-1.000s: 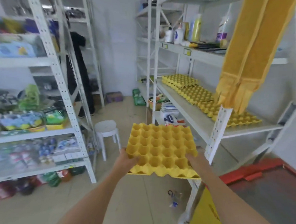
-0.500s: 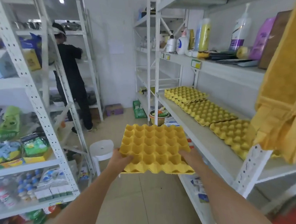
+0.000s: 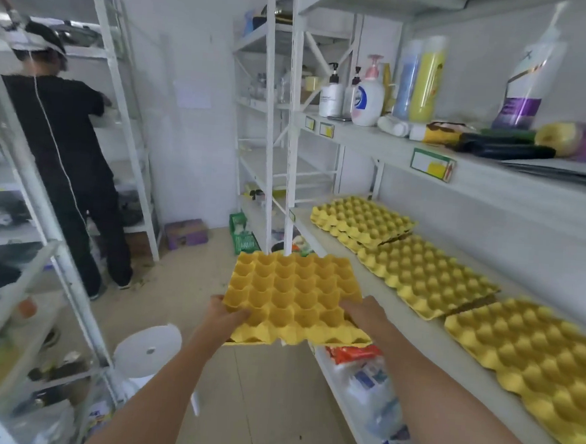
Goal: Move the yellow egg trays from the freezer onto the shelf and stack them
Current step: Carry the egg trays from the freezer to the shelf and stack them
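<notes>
I carry a yellow egg tray (image 3: 294, 294) flat in front of me over the aisle floor. My left hand (image 3: 226, 315) grips its near left corner, and my right hand (image 3: 365, 310) grips its near right edge. On the white shelf (image 3: 359, 294) to my right lie more yellow egg trays in a row: a far stack (image 3: 362, 221), a middle one (image 3: 425, 276) and a near one (image 3: 530, 353). The carried tray hangs just left of the shelf's front edge. The freezer is out of view.
A person in black (image 3: 66, 146) stands at the left racks with their back to me. A white round stool (image 3: 148, 353) stands on the floor below my left arm. Bottles (image 3: 368, 96) line the upper shelf. Packaged goods (image 3: 371, 384) fill the shelf below the trays.
I have walked further into the aisle; the shelf and its trays are closer and larger. The hanging yellow cloth has left the view. Both hands keep their hold on the tray.
</notes>
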